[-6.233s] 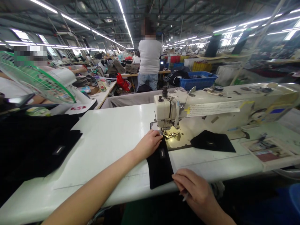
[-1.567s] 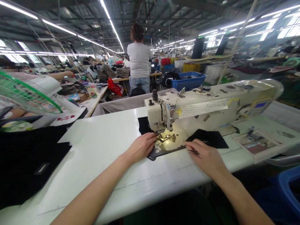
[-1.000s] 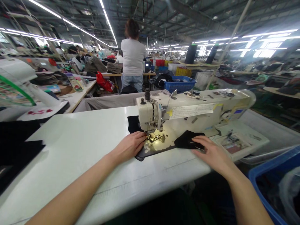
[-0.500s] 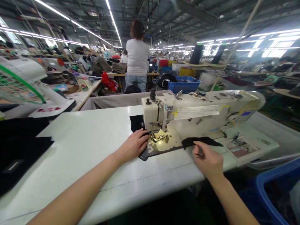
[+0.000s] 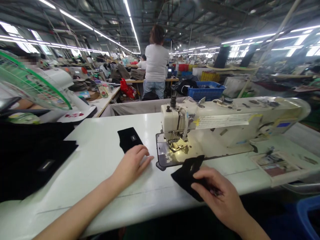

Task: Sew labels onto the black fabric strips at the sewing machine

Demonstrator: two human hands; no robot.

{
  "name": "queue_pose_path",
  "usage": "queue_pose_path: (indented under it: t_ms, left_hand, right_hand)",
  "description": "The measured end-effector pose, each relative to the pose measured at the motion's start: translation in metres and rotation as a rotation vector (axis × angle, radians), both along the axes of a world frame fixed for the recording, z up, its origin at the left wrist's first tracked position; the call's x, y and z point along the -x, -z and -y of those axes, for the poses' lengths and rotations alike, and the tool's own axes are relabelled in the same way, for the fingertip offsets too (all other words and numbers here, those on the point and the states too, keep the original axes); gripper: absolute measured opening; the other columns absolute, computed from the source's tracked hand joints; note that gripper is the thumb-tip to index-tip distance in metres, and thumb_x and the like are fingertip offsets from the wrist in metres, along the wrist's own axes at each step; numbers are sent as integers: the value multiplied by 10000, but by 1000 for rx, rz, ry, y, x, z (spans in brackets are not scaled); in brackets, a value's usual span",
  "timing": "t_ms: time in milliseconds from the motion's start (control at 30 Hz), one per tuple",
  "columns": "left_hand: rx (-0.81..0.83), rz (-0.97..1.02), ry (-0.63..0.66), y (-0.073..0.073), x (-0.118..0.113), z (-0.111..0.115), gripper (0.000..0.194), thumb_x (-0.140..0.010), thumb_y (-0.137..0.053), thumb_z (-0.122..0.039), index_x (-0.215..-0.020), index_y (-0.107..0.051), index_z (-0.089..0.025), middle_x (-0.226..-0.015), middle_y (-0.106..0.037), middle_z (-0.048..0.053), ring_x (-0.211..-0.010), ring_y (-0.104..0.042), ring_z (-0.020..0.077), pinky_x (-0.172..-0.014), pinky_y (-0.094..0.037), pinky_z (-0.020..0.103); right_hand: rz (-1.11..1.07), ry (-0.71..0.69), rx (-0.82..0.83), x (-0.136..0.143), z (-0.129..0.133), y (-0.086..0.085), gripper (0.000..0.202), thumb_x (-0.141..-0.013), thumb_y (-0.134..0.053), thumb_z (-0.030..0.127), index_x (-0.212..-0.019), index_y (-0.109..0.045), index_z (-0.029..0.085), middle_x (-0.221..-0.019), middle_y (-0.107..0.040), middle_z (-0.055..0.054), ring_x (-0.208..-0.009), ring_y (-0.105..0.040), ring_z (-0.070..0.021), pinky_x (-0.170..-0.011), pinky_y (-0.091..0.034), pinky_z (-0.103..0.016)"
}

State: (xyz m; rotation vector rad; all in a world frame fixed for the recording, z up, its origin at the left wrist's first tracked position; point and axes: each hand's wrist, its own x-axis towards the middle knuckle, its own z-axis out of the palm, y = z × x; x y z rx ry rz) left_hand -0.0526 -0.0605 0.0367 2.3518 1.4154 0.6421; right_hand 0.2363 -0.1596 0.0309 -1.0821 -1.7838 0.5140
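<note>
My left hand lies with fingers stretched out at the near edge of a small black fabric piece bearing a little label, on the white table left of the sewing machine. My right hand pinches a second black fabric piece between thumb and fingers, in front of the machine bed. Something small and shiny shows inside the right palm, too unclear to name. The lit presser foot has no fabric under it.
Black fabric with a label is stacked on the left, near a green-rimmed fan. A tray of small parts is set into the table at right. Blue baskets stand behind and below right. A person stands ahead.
My left hand and the labelled piece have moved left, away from the machine head. The right hand has lifted the other black piece off the bed and brought it nearer. The view has shifted left.
</note>
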Motion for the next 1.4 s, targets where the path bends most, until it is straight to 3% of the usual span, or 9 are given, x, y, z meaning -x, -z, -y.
queue_pose_path:
  t_ms: [167, 233, 367, 533, 700, 800, 933, 1100, 1400]
  left_hand:
    - [1053, 681, 281, -3, -49, 18, 623, -876, -547, -708, -1204, -624, -185, -1168, -681, 125, -1018, -647, 241, -848, -528, 387]
    - [1217, 707, 332, 0, -54, 10, 623, -773, -731, -646, -1181, -667, -179, -1049, -710, 92, -917, -648, 198, -812, -507, 333]
    - [1094, 620, 330, -1, -49, -10, 444, -709, -849, -473, -1041, -762, -191, -883, -703, 19, -787, -597, 131, -780, -469, 271]
    - [890, 485, 476, -12, -59, -10, 473, -825, -762, -485, -1235, -696, -260, -1314, -656, 61, -1226, -571, 240, -1062, -432, 399]
    - [1173, 524, 829, -6, -69, 0, 507, -805, -757, -573, -1161, -722, -214, -1124, -737, 53, -1100, -666, 226, -1027, -497, 383]
    - [1213, 564, 688, 1, -55, -8, 403, -693, -874, -472, -948, -748, -186, -891, -742, 6, -823, -692, 159, -836, -563, 306]
    - [1041, 614, 407, -5, -30, -28, 334, -691, -881, -365, -939, -750, -184, -900, -742, -5, -817, -671, 132, -832, -527, 281]
    - [883, 563, 230, -18, -21, -43, 254, -773, -799, -397, -880, -747, -173, -837, -718, -19, -787, -622, 121, -821, -464, 273]
    - [690, 428, 118, -9, -36, -52, 182, -750, -763, -325, -854, -756, -176, -844, -739, 3, -837, -654, 168, -859, -487, 314]
  right_hand:
    - [27, -245, -88, 16, 20, -22, 176, -898, -676, 178, -1000, -616, 309, -789, -704, 28, -708, -704, -143, -627, -556, -183]
    - [36, -229, -68, 15, 23, -20, 159, -890, -683, 183, -975, -625, 304, -801, -717, 20, -704, -714, -149, -622, -564, -181]
    - [55, -185, 45, 10, 24, -8, 122, -898, -665, 203, -971, -648, 299, -848, -730, 5, -723, -728, -159, -599, -573, -178]
    - [49, -253, 128, 16, 30, -18, 134, -880, -636, 175, -897, -650, 308, -774, -711, 13, -599, -681, -147, -556, -577, -212]
    - [58, -288, 66, 13, 31, -37, 219, -828, -605, 91, -838, -647, 306, -743, -718, 28, -660, -709, -151, -660, -602, -221]
    - [-14, -153, 129, 1, 25, -28, 136, -852, -629, 181, -881, -691, 299, -804, -732, 11, -680, -712, -146, -627, -582, -189]
    - [-191, 69, 455, -4, 21, 5, 258, -891, -643, 434, -1064, -703, 253, -824, -733, -27, -575, -660, -152, -482, -521, -209]
    - [-352, 179, 763, 12, 31, 39, 395, -844, -685, 580, -785, -645, 192, -463, -437, 78, -383, -385, -81, -408, -339, -199]
    - [-347, 171, 655, 39, 57, 70, 416, -859, -664, 575, -1002, -737, 191, -741, -688, -33, -601, -628, -178, -505, -502, -246]
